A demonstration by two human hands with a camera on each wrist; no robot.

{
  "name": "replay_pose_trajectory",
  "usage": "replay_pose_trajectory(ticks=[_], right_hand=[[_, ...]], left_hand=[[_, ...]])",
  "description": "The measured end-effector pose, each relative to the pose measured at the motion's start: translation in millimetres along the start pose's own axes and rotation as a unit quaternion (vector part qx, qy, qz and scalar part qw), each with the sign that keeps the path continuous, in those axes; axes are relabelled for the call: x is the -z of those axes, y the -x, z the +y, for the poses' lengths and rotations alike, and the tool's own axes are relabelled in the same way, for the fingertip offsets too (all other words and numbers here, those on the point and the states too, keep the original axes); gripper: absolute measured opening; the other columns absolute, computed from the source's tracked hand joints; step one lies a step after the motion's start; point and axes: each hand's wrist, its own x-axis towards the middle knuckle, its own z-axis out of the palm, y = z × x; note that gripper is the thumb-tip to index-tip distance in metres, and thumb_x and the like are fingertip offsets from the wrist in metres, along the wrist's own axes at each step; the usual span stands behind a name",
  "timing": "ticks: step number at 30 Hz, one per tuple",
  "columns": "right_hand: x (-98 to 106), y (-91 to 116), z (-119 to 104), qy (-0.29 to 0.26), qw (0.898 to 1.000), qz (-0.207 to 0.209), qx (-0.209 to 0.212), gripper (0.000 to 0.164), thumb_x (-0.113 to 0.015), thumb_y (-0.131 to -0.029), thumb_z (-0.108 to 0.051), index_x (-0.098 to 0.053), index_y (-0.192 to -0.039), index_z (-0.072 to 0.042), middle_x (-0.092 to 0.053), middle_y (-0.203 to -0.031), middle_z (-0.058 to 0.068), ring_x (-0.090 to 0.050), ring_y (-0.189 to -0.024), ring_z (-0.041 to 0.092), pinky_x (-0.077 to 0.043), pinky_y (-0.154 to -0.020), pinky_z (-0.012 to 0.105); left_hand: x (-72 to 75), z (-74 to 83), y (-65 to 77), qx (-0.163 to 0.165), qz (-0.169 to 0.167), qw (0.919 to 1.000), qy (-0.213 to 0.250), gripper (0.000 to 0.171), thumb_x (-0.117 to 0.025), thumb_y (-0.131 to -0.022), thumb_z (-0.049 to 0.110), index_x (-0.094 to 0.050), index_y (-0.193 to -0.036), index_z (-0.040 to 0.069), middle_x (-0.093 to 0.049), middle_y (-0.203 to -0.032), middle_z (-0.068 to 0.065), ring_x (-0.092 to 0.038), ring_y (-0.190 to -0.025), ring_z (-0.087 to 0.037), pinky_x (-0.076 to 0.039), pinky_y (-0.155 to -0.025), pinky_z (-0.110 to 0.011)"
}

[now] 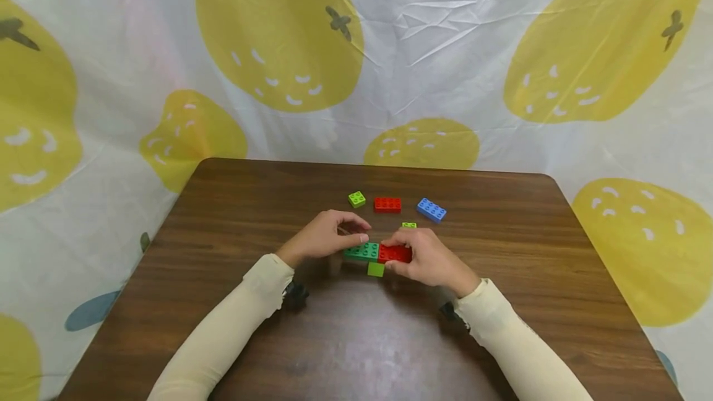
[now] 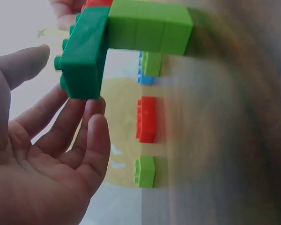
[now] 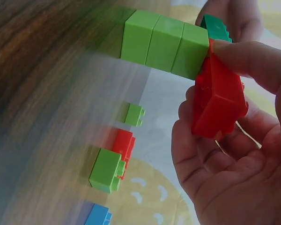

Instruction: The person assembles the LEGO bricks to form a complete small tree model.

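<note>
Evidently both sleeved forearms [image 1: 223, 333] slant inward over the table [image 1: 250, 203]. The right hand [image 1: 426, 257] pinches a red brick [image 3: 222, 91] between thumb and fingers; the left hand [image 1: 320, 234] curves wide around the green brick [image 2: 84, 51], thumb apart, though I can't tell whether its fingers touch. Both bricks top a lime stack [image 2: 147, 23] around mid-table; a blue brick [image 1: 431, 210] lies nearer the far edge.

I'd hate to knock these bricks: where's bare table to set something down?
Bare table: left of the left hand, to the left edge; right of the blue brick, to the right edge; and nearest the person, between the sleeves. Crowded: mid-table, where the right hand grips a red brick atop the lime column, and beyond, around four loose bricks.
</note>
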Motion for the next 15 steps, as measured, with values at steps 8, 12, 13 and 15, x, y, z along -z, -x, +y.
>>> replay_pose_trajectory(ticks=[8,12,13,15], right_hand=[[-0.3,-1.6,0.0,0.01,1.0,0.002,-0.007,0.033,-0.087,-0.086,-0.017,-0.076,-0.116,-0.009,-0.076,-0.1,-0.003,-0.064,-0.084,0.009,-0.058,-0.076,0.027],[-1.6,-0.6,0.6,0.009,1.0,0.001,-0.013,0.032,-0.086,-0.087,-0.018,-0.076,-0.116,-0.01,-0.076,-0.1,-0.004,-0.065,-0.086,0.009,-0.058,-0.078,0.028],[-2.2,-0.4,0.7,0.008,1.0,0.001,-0.013,0.032,-0.086,-0.087,-0.018,-0.076,-0.116,-0.011,-0.076,-0.1,-0.005,-0.065,-0.086,0.009,-0.058,-0.079,0.028],[-3.1,0.0,1.1,0.006,1.0,0.0,-0.012,0.031,-0.086,-0.087,-0.018,-0.076,-0.116,-0.011,-0.075,-0.1,-0.005,-0.065,-0.087,0.008,-0.058,-0.079,0.028]], left_hand=[[11.2,-9.9,-22.3,0.002,0.03,0.9996,-0.001,0.039,-0.074,-0.1,0.033,-0.074,-0.13,0.007,-0.077,-0.116,0.001,-0.07,-0.109,-0.017,-0.057,-0.099,-0.04],[12.5,-21.1,-36.9,0.01,0.049,0.9987,0.001,0.037,-0.076,-0.1,0.032,-0.074,-0.128,0.008,-0.076,-0.115,0.001,-0.069,-0.108,-0.017,-0.057,-0.099,-0.04],[12.5,-23.6,-40.3,0.014,0.057,0.9983,0.002,0.036,-0.076,-0.099,0.032,-0.075,-0.127,0.009,-0.076,-0.114,0.001,-0.069,-0.107,-0.017,-0.057,-0.099,-0.04],[12.1,-27.5,-46.5,0.017,0.072,0.9973,0.005,0.035,-0.077,-0.099,0.032,-0.075,-0.125,0.01,-0.076,-0.113,0.001,-0.069,-0.106,-0.017,-0.057,-0.098,-0.04]])
